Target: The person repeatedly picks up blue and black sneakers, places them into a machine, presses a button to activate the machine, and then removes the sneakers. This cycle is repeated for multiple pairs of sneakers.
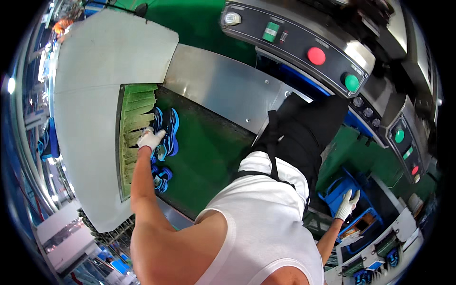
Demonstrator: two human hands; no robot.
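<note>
A black-and-blue sports shoe [172,127] lies on the dark green conveyor belt [209,142], with another shoe beside it, partly under the green strip curtain [137,111]. Over that second shoe is my left hand [151,138] in a white glove, thumb and forefinger apart; its other fingers are partly hidden. Nearer to me, more blue-and-black shoes [163,179] sit close to the curtain. My right hand [346,206], also gloved, is held out far to the right with its fingers spread. It holds nothing and is over or beside a blue plastic chair-like frame [336,190].
A pale machine housing [90,128] surrounds the curtained opening on the left. Beyond the belt runs a metal plate [213,78]. A control panel [294,40] with red and green buttons stands ahead, and a second panel [403,137] is at right. More shoes [363,276] appear at lower right.
</note>
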